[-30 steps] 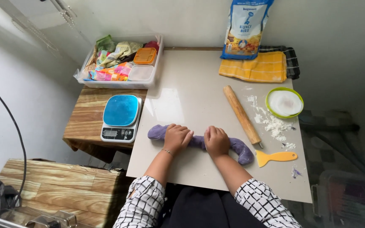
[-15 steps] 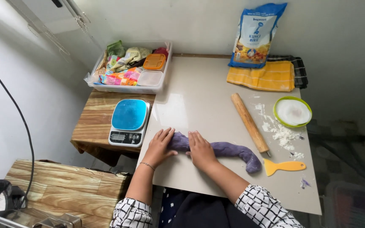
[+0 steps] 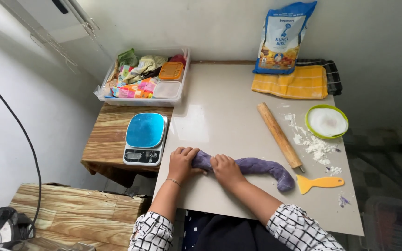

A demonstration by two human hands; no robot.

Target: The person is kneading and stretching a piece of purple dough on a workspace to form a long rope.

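Left hand [image 3: 181, 162]: palm down, fingers curled over the left end of the purple dough roll [image 3: 257, 166]. Right hand [image 3: 226, 169]: palm down just beside it, pressed flat on the same roll; the two hands lie close together, thumbs almost meeting.

Purple dough roll: lies across the near part of the pale table [image 3: 219, 111], left end under the hands, the rest running bare to the right and hooking down at a thick end.

Yellow scraper [image 3: 319, 182]: just beside that hooked end, flat on the table. Wooden rolling pin [image 3: 280, 135]: slanted, beyond the roll, apart from it. Loose flour [image 3: 315, 146] scattered beside the pin. Green-rimmed bowl [image 3: 327, 122] of flour further right. Folded yellow cloth [image 3: 290, 82] and flour bag [image 3: 284, 38] at the far edge.

Blue kitchen scale [image 3: 145, 138]: on the wooden side stand, left. Clear tray of packets [image 3: 143, 76] behind it.

Change against half a second ago: both hands sit at the left end as then; the roll looks slightly longer.
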